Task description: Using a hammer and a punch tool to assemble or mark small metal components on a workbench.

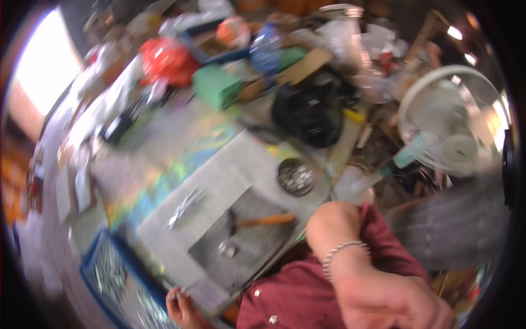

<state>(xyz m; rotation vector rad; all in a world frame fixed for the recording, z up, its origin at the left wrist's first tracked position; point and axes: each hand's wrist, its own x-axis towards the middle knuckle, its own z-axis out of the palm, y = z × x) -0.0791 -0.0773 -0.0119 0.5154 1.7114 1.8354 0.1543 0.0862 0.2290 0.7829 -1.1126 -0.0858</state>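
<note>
Sharply bent at the elbow, the right arm folds back, its right hand (392, 308) hanging at the lower edge with fingers curled out of sight; whether it holds anything cannot be told. A beaded bracelet (346, 247) rings that wrist. The left hand (185, 312) shows low beside the blue tray (137, 274), fingers bent, its grip likewise unclear. Thin, shiny metal strips (109, 271) lie in the tray. A wooden-handled hammer (260, 221) rests on a smooth grey plate (211, 255); beyond, a round dark bowl (295, 193) holds glinting bits (296, 177).
</note>
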